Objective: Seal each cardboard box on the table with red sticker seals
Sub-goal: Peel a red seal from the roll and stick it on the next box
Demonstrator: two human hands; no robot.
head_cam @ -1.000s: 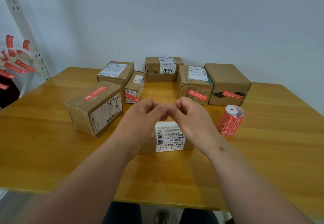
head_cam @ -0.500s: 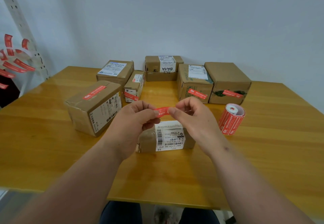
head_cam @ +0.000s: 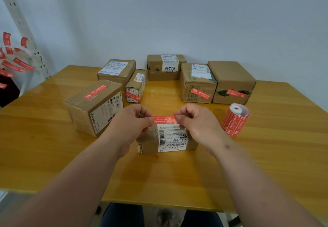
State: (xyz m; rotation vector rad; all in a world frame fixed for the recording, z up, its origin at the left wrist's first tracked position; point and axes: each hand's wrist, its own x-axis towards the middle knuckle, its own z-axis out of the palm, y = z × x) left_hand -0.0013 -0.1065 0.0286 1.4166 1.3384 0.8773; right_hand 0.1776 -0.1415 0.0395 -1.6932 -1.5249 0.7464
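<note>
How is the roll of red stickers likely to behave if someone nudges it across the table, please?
The roll of red stickers lies on its side on the glossy table, so it would probably roll rather than slide. Its hollow white core suggests it is light. The loose outer wrap might unwind a little.

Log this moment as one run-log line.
step: sticker ready | left hand: pinches red sticker | right hand: pinches other end | target: front box, below sticker, unsealed | roll: on table

red sticker seal point(head_cam: 164, 119) stretched flat above labelled box point(head_cam: 166, 140).
</note>
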